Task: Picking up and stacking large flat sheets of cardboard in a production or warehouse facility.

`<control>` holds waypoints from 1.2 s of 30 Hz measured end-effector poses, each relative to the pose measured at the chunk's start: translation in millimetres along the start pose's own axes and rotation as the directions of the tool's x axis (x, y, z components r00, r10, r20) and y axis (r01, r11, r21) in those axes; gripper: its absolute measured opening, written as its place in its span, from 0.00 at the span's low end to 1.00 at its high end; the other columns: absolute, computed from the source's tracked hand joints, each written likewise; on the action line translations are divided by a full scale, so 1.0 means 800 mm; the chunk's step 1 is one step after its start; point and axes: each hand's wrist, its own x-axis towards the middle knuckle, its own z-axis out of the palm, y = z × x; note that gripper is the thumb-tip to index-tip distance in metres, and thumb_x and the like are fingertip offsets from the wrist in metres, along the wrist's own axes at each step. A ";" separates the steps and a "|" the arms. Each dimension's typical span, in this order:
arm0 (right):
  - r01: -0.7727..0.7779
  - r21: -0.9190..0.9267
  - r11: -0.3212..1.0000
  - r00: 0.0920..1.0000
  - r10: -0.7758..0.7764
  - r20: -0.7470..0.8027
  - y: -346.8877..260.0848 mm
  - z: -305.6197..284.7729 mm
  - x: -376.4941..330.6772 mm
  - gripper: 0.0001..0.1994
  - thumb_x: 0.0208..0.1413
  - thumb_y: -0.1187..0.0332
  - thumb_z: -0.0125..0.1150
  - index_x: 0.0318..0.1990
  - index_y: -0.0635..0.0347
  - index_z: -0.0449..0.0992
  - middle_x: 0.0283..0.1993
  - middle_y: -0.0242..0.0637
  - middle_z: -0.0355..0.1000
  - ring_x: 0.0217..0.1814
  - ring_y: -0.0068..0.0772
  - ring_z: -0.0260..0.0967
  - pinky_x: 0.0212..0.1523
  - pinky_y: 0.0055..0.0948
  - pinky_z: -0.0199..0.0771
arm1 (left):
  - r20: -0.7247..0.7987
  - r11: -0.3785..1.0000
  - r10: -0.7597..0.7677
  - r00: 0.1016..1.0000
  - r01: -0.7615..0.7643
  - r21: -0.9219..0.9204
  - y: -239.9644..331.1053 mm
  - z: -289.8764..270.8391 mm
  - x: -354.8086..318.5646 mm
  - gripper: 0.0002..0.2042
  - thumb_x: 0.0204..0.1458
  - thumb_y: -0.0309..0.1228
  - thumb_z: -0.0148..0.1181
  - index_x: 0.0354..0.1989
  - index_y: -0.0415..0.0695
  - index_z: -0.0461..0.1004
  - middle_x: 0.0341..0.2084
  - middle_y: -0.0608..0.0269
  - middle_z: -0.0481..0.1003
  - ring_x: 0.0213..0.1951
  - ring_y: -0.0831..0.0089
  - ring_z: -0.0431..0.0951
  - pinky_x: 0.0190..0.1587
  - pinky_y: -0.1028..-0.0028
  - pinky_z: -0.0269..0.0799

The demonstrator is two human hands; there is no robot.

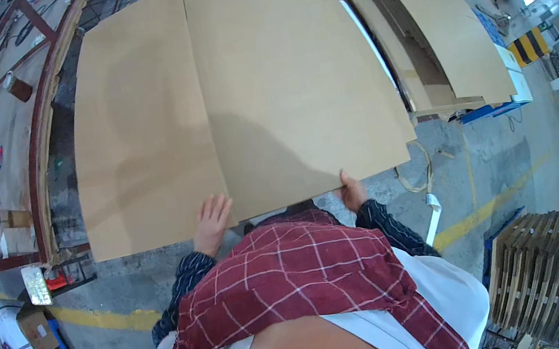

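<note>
A large brown cardboard sheet [279,85] lies spread out in front of me, with a crease running from its far edge to its near edge. My left hand [212,224] rests on the near edge, left of the crease's end, its fingers stretched flat over the top face. At the near edge further right, my right hand [352,193] grips the cardboard sheet, thumb on top and the other fingers partly hidden at the edge. What supports the sheet from below is hidden.
On the left stands a reddish metal-framed table [30,158] carrying a jar [17,86] and a brown bottle [9,218]. Long cardboard pieces [446,18] are stacked at the right. A pile of folded cardboard [547,269] is at lower right, near a loose strap [432,206] on the floor.
</note>
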 end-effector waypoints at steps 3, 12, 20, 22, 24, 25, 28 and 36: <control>0.008 -0.815 0.579 0.824 0.457 0.333 -0.077 0.018 -0.005 0.09 0.48 0.67 0.44 0.33 0.62 0.66 0.27 0.35 0.67 0.25 0.25 0.66 0.22 0.22 0.67 | -0.059 0.994 -0.100 0.993 0.102 0.037 -0.007 -0.013 -0.015 0.25 0.34 0.24 0.47 0.48 0.48 0.58 0.46 0.62 0.59 0.49 0.60 0.57 0.51 0.62 0.49; 0.158 -0.987 -0.006 0.863 -0.485 0.141 -0.307 -0.045 0.335 0.26 0.40 0.54 0.52 0.38 0.74 0.64 0.31 0.48 0.67 0.35 0.40 0.64 0.36 0.31 0.63 | -0.629 0.290 -0.764 -0.140 0.797 -0.530 0.088 -0.011 0.020 0.24 0.37 0.24 0.50 0.48 0.39 0.55 0.48 0.53 0.53 0.51 0.64 0.53 0.52 0.64 0.46; -0.133 -0.815 0.564 0.985 0.166 -0.045 -0.326 0.019 0.331 0.23 0.40 0.52 0.54 0.39 0.61 0.66 0.37 0.38 0.65 0.38 0.30 0.63 0.38 0.26 0.62 | -0.172 0.191 -0.950 -0.262 -0.050 -0.980 0.114 0.018 0.035 0.19 0.43 0.27 0.51 0.45 0.35 0.59 0.40 0.61 0.63 0.42 0.75 0.62 0.45 0.77 0.55; -0.059 -0.737 0.674 0.973 0.205 0.109 -0.324 0.022 0.316 0.23 0.40 0.53 0.55 0.39 0.61 0.65 0.40 0.37 0.64 0.41 0.30 0.61 0.42 0.26 0.61 | -0.171 0.175 -0.978 -0.121 -0.025 -0.984 0.115 0.009 0.052 0.21 0.46 0.34 0.49 0.46 0.34 0.58 0.44 0.60 0.61 0.45 0.74 0.60 0.48 0.75 0.53; 0.078 -0.591 0.803 0.987 0.022 0.161 -0.322 0.019 0.314 0.23 0.41 0.56 0.54 0.42 0.62 0.62 0.43 0.38 0.62 0.46 0.30 0.58 0.48 0.27 0.56 | -0.144 0.157 -0.981 -0.131 -0.102 -0.982 0.101 0.012 0.060 0.22 0.47 0.38 0.46 0.45 0.33 0.58 0.44 0.60 0.61 0.45 0.74 0.60 0.49 0.75 0.53; 0.076 -0.597 0.799 0.987 0.026 0.160 -0.315 0.025 0.300 0.23 0.41 0.56 0.54 0.42 0.62 0.62 0.43 0.38 0.62 0.46 0.30 0.58 0.48 0.27 0.56 | -0.121 0.148 -0.980 -0.159 -0.169 -0.975 0.092 0.012 0.056 0.23 0.49 0.41 0.43 0.45 0.32 0.58 0.43 0.60 0.61 0.45 0.74 0.60 0.49 0.76 0.52; -0.094 -0.460 0.883 0.952 0.215 0.219 -0.289 0.037 0.251 0.22 0.43 0.60 0.50 0.44 0.64 0.61 0.44 0.39 0.62 0.47 0.34 0.57 0.50 0.31 0.56 | -0.247 0.265 -0.902 -0.354 -0.001 -0.964 0.044 0.019 0.050 0.26 0.50 0.46 0.37 0.43 0.30 0.60 0.42 0.59 0.63 0.44 0.72 0.61 0.47 0.76 0.53; -0.068 -0.607 0.792 0.939 0.257 0.230 -0.171 -0.043 0.097 0.12 0.50 0.59 0.44 0.35 0.58 0.64 0.25 0.32 0.65 0.22 0.24 0.62 0.25 0.21 0.65 | -0.307 0.159 -0.908 -0.286 0.441 -0.883 -0.082 0.046 -0.058 0.29 0.48 0.51 0.34 0.37 0.31 0.65 0.36 0.47 0.67 0.43 0.63 0.64 0.46 0.74 0.54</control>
